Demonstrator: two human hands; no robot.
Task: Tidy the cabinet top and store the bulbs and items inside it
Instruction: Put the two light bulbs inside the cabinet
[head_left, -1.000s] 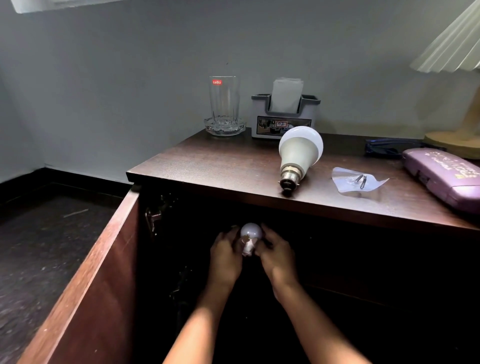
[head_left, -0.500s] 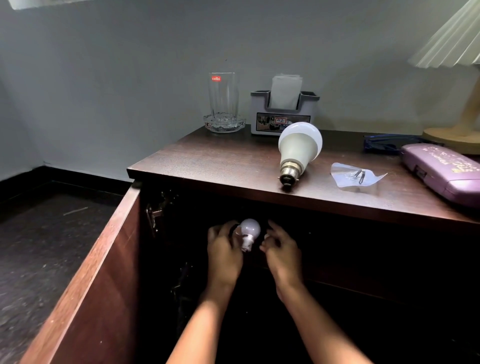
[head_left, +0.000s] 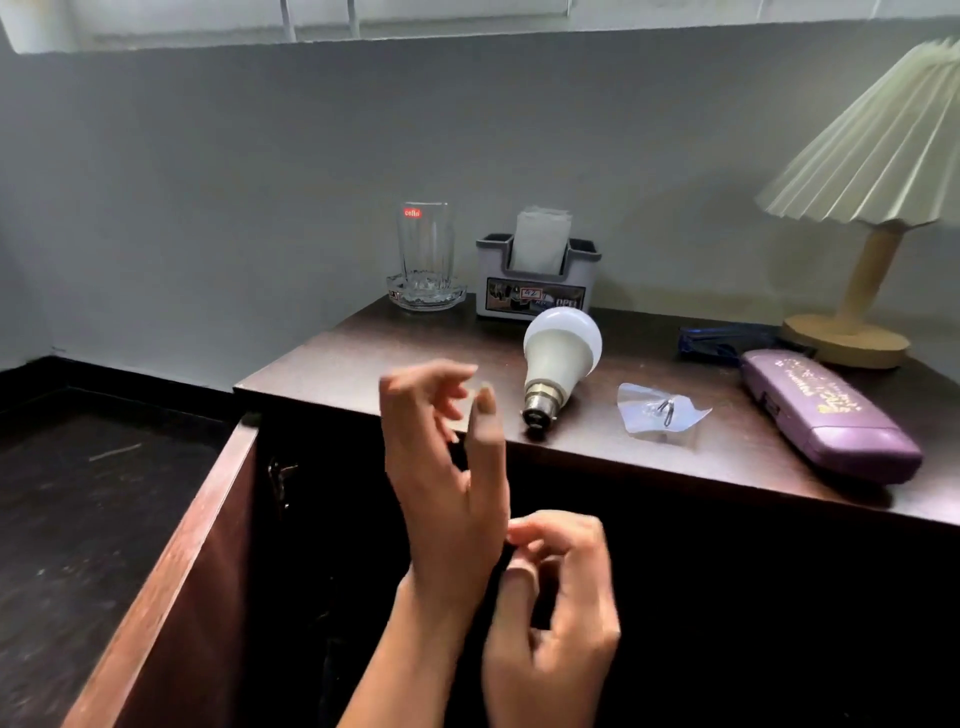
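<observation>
Having let go of the small bulb they held inside the cabinet (head_left: 156, 597) a moment ago, both hands are now raised and empty: the left hand (head_left: 441, 467) with fingers loosely spread, the right hand (head_left: 556, 613) curled and blurred. A smooth white pear-shaped bulb (head_left: 558, 364) lies near the dark wooden top's front edge, beside a crinkled clear packet (head_left: 660, 410) and a glossy purple case (head_left: 826, 421).

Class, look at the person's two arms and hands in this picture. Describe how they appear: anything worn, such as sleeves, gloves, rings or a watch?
Both forearms are bare as far as the frame shows; no sleeves reach into view. The left hand and right hand wear no gloves. No watch or bracelet shows at either wrist. No rings are visible, though motion blur on the fingers makes small details hard to confirm.
</observation>
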